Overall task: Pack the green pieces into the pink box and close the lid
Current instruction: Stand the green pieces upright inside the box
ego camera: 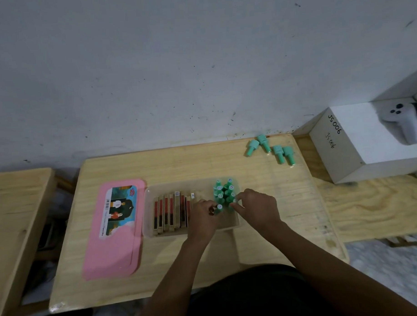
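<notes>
Both hands [230, 210] set green pieces [224, 192] upright in the box [149, 221].

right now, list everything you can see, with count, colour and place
green pieces in box: about nine, green, upright in the box's right end
loose green pieces: four, green, lying at the table's far right corner
box: one, translucent, table centre
flat packs: several, tan and red, on edge in the box's left part
lid: one, pink, flat left of the box
table: one, light wood
white box: one, right of the table
left hand: grip on a green piece
right hand: grip on a green piece
</notes>
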The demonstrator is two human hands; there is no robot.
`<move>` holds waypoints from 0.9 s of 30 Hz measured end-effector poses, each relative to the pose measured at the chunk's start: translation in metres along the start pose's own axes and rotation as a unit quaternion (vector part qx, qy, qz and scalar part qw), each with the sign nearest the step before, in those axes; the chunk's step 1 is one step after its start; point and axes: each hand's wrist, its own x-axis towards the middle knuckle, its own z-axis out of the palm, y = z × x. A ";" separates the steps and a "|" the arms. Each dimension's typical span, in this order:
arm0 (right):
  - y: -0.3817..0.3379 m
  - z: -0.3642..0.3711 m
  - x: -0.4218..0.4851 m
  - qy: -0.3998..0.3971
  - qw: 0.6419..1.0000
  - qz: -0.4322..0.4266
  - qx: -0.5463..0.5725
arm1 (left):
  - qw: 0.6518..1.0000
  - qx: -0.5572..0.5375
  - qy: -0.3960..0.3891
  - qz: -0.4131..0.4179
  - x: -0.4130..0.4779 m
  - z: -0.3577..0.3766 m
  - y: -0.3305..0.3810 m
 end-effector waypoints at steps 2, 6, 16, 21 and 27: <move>0.001 0.000 0.000 -0.003 1.000 -0.002 -0.003 | 1.000 0.009 0.002 -0.005 0.001 0.003 -0.003; 0.006 -0.002 0.004 -0.016 1.000 -0.016 -0.019 | 1.000 0.030 0.008 -0.004 0.002 0.006 -0.006; 0.007 0.000 0.008 -0.027 1.000 0.002 0.013 | 0.998 0.049 0.031 0.013 0.001 0.011 -0.008; 0.005 0.003 0.005 -0.020 1.000 0.006 0.009 | 0.998 0.042 0.039 0.017 0.000 0.013 -0.011; 0.007 0.002 0.005 -0.020 1.000 0.003 0.014 | 0.998 0.038 0.037 0.021 -0.001 0.013 -0.011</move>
